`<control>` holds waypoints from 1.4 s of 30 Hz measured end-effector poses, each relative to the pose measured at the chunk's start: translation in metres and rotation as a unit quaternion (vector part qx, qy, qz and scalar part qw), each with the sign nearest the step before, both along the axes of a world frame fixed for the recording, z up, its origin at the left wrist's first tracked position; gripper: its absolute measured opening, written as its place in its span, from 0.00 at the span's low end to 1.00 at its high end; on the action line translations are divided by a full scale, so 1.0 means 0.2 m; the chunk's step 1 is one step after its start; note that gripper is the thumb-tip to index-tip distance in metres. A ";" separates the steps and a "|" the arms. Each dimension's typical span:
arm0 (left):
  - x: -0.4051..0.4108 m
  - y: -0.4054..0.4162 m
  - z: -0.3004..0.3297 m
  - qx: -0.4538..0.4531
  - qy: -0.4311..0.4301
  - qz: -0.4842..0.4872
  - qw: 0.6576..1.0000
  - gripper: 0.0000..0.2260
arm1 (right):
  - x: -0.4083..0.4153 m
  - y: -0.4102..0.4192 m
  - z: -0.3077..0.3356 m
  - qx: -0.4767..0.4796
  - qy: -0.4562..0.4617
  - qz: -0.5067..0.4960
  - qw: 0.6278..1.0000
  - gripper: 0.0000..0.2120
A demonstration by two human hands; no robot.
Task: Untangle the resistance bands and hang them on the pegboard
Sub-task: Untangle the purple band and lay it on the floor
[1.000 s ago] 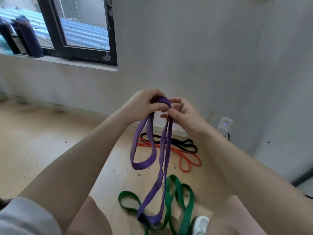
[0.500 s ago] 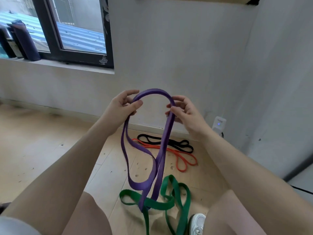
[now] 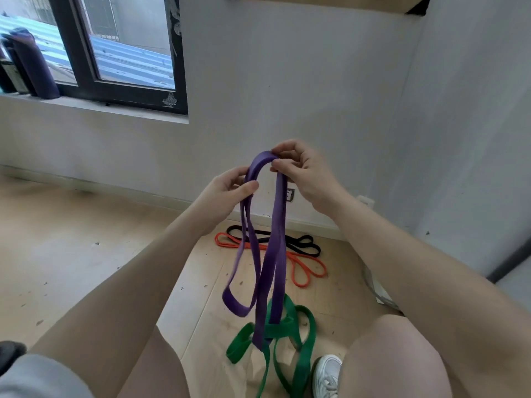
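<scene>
Both hands [image 3: 267, 185] pinch purple band [image 3: 275, 254].

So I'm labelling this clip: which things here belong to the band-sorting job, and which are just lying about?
Job: purple band pinched by left hand and right hand; green band; orange band; black band.

Lying about: purple bottle on windowsill; wall socket.

bands [image 3: 298, 248] littering floor, wall probably near
</scene>
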State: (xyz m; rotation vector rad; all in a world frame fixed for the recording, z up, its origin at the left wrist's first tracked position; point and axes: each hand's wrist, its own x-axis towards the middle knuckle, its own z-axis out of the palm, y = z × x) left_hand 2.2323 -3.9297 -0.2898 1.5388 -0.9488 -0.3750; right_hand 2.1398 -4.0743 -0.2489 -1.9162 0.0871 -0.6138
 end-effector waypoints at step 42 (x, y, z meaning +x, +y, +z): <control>0.72 -0.64 -1.42 0.231 0.086 0.144 0.958 0.12 | 0.78 -0.62 -1.56 -0.078 0.193 -0.167 0.964 0.13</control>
